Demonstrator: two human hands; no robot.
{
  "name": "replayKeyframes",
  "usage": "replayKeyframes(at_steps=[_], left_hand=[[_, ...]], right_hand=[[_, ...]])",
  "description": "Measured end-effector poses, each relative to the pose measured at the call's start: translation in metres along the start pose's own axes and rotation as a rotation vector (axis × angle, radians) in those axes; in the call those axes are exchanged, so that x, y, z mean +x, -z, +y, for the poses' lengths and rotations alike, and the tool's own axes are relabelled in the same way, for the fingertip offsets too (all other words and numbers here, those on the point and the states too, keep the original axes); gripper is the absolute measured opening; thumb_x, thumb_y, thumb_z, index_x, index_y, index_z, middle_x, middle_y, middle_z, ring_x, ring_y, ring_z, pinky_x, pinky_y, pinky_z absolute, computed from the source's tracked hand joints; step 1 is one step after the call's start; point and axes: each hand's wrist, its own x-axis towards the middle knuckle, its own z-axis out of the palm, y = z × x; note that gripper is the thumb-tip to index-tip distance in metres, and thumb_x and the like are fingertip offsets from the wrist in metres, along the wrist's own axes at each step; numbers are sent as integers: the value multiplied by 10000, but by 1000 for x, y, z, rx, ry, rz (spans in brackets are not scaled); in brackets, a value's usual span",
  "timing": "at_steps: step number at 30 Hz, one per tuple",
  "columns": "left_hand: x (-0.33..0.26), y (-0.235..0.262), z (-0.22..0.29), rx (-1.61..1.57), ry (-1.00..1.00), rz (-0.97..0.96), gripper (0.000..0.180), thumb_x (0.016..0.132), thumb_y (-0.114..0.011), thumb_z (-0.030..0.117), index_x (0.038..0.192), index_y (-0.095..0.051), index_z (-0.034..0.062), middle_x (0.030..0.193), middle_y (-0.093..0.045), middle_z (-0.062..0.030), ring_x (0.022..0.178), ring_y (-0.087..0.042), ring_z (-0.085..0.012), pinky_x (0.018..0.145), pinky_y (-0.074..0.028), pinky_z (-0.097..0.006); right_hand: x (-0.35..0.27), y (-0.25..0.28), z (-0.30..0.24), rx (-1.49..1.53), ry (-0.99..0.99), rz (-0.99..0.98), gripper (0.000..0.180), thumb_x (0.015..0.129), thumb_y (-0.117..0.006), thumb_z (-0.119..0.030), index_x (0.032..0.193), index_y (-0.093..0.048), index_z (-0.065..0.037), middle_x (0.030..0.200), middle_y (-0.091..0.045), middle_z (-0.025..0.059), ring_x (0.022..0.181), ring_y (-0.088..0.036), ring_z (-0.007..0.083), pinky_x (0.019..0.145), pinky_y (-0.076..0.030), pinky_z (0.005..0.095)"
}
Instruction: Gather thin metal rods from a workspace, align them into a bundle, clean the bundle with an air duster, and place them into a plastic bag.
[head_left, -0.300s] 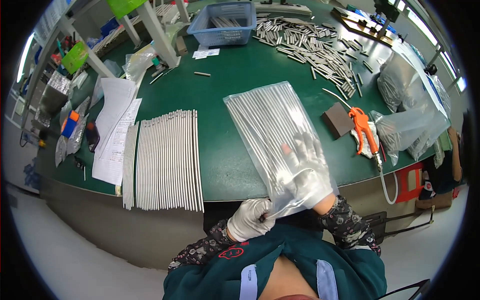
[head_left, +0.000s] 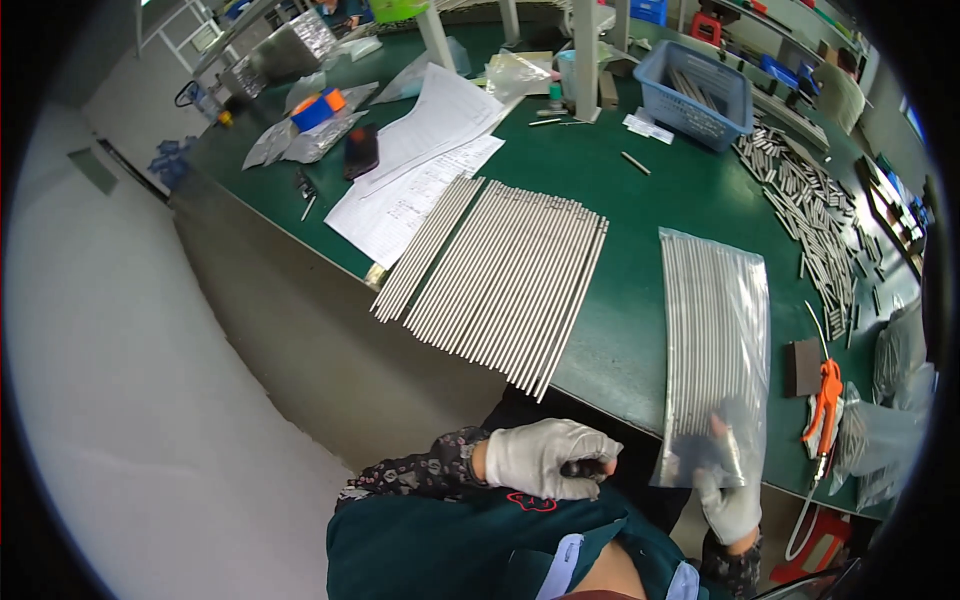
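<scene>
Left hand (head_left: 555,458): just off the bag (head_left: 753,305), half curled; I can't tell whether you hold anything.
Right hand (head_left: 731,508): at the bag's near end, fingers partly behind plastic; your grip is unclear.
Bagged rods (head_left: 692,330): on the table (head_left: 622,350), apparently tended now by your right hand alone.
Rod row (head_left: 508,280): left of the bag, unmoved.

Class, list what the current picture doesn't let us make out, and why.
In the head view:
Left hand: whether it holds anything; curled fingers hide its palm.
Right hand: exact finger placement, hazy at the clear bag.
Blue basket: lower contents, behind its wall.
Written sheet: writing too small.
</scene>
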Motion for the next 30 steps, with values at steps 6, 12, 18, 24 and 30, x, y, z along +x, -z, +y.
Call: replayKeyframes(at_steps=[6,12,18,24,30], left_hand=[[-34,97,54,679,142,561,142,718,-604,28,846,-543,31,704,-567,-57,629,-568,-154,584,-469,-243],[-43,188,17,1482,873,769,450,748,-580,397,1001,-553,26,931,-584,-125,896,-561,-267,765,-463,-369],[-26,191,7,1562,986,655,531,722,-589,450,1012,-538,9,912,-563,-150,879,-555,-289,750,-461,-381],[-19,190,10,1531,975,552,562,724,-594,444,1026,-517,-24,898,-568,-173,857,-579,-286,724,-485,-383],[-7,177,11,1537,936,482,596,751,-565,421,1083,-468,-64,821,-578,-167,790,-598,-279,667,-501,-379]], right_hand=[[-24,34,0,620,111,208,291,721,-629,-243,591,-525,-5,536,-557,79,413,-510,171,424,-394,231],[75,37,-51,384,210,-97,76,648,-589,-108,671,-588,-36,632,-574,86,554,-569,221,530,-466,305],[130,-15,-56,253,308,-251,58,665,-577,-96,654,-578,-39,619,-574,83,591,-568,257,545,-466,346],[172,-70,-35,70,310,-87,286,691,-581,-183,922,-562,-15,982,-538,157,947,-509,305,796,-416,401],[188,-111,-26,-237,137,-161,631,817,-419,-447,1280,-344,-25,1316,-274,269,1261,-200,406,1043,-151,468]])
